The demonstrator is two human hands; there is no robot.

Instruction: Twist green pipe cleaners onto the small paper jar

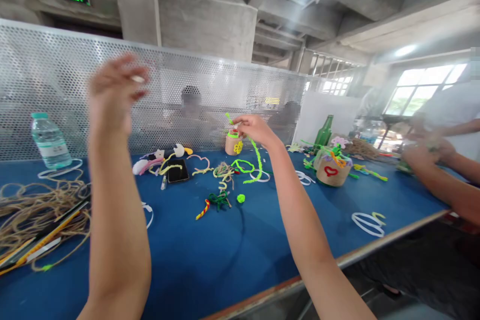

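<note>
My right hand (252, 129) is raised over the blue table (232, 255) and pinches a green pipe cleaner (257, 156) that hangs down in a curve toward the tabletop. Just behind it stands a small twine-wrapped cup (233, 144) with a yellow flower on it. My left hand (114, 91) is lifted high at the left, blurred by motion, its fingers bunched together around a small pale thing I cannot make out. Loose pipe-cleaner shapes (221, 199) lie on the table below both hands.
A water bottle (50, 141) and a heap of jute twine (35, 210) sit at the left. A black phone (177, 170) lies mid-table. A second decorated cup (332, 170) and green glass bottle (324, 132) stand right, near another person's arms (438, 170). A perforated metal screen (157, 100) backs the table.
</note>
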